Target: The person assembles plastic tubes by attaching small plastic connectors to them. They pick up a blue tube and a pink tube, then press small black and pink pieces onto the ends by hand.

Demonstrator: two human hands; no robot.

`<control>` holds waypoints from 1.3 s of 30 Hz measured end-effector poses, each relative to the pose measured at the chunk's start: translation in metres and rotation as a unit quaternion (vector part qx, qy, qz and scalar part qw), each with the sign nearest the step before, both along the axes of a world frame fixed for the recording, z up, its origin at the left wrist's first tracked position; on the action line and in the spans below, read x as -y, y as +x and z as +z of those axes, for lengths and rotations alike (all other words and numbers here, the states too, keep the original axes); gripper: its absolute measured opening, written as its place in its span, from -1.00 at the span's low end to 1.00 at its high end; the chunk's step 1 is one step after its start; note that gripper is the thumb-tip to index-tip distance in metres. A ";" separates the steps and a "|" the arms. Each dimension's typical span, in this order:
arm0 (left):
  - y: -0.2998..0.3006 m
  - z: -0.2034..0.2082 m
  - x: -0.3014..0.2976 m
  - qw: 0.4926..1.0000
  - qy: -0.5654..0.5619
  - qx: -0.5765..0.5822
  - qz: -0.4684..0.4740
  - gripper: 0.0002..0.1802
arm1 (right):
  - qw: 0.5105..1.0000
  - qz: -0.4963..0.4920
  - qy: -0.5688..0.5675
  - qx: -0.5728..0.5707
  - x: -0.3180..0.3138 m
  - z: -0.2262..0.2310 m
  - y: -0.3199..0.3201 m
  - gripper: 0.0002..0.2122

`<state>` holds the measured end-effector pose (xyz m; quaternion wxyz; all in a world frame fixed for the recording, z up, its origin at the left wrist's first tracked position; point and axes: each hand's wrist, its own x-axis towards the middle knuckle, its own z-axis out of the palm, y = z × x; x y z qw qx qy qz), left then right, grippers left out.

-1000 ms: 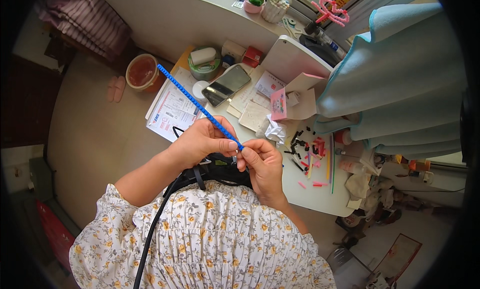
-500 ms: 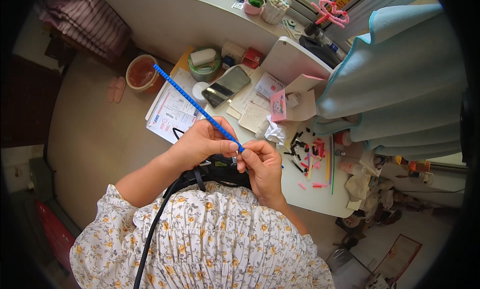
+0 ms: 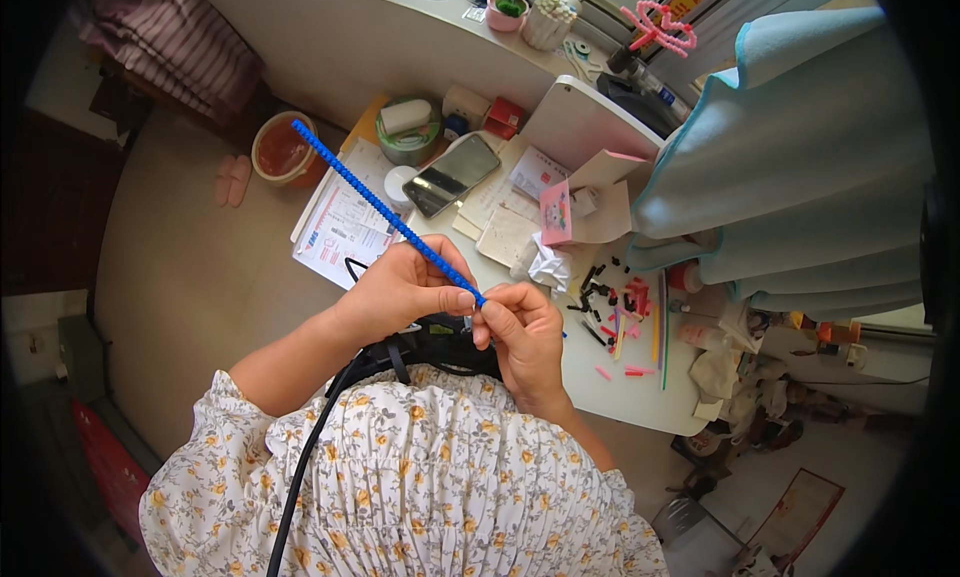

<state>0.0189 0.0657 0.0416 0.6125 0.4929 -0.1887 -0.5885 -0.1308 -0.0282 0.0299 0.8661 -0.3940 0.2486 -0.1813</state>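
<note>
A long, thin blue rod with a ridged, bead-like surface [image 3: 372,199] slants from the far left down toward my body. My left hand [image 3: 405,285] is closed around its lower part, thumb pressed along it. At the near end, the fingertips of my right hand [image 3: 520,329] pinch the rod close beside the left thumb. The tip between my fingers is hidden. A small bit of blue shows just right of my right hand.
On the white table [image 3: 640,407] lie short black, red and pink pieces [image 3: 610,302], coloured sticks [image 3: 662,327], crumpled white tissue [image 3: 548,265], a phone [image 3: 452,177] and papers [image 3: 345,227]. A black cable [image 3: 312,442] runs down my front. A blue curtain [image 3: 790,147] hangs at right.
The blue rod's far end has shifted slightly up and to the left. Both hands keep their grip in nearly the same place.
</note>
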 end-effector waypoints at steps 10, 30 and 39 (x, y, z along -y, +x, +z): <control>-0.005 0.006 -0.003 0.997 -0.010 0.082 0.009 -0.76 | 1.000 0.006 -0.026 -0.007 -0.003 0.001 -0.003 -0.90; -0.005 0.001 0.000 0.989 -0.021 0.147 -0.017 -0.74 | 0.997 -0.025 -0.066 -0.028 -0.006 0.001 -0.001 -0.91; -0.002 -0.003 0.003 0.999 0.019 0.029 0.000 -0.71 | 0.997 -0.008 -0.055 -0.059 -0.006 0.003 0.005 -0.91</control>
